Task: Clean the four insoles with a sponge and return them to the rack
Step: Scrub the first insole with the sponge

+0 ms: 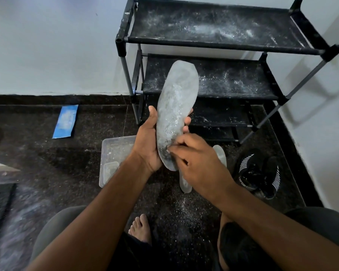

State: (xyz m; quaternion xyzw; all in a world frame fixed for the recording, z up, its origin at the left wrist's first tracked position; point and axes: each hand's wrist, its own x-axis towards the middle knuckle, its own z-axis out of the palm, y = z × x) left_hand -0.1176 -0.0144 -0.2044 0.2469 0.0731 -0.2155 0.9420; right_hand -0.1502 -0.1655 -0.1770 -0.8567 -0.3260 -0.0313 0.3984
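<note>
My left hand (147, 141) grips a grey insole (176, 98) around its middle and holds it upright in front of the black shoe rack (223, 43). White powder streaks the insole. My right hand (196, 161) has its curled fingertips against the insole's lower heel part; whatever may be under those fingers is hidden, and no sponge shows. A second grey insole (220, 154) lies on the dark floor, partly hidden by my right hand. The rack's shelves are dusted with white powder and hold no insoles.
A clear plastic tub (114, 151) with a smaller tray inside stands on the floor at the left of my hands. A blue flat piece (65, 122) lies near the wall. Black shoes (259, 173) sit at the right. My bare foot (140, 227) is below.
</note>
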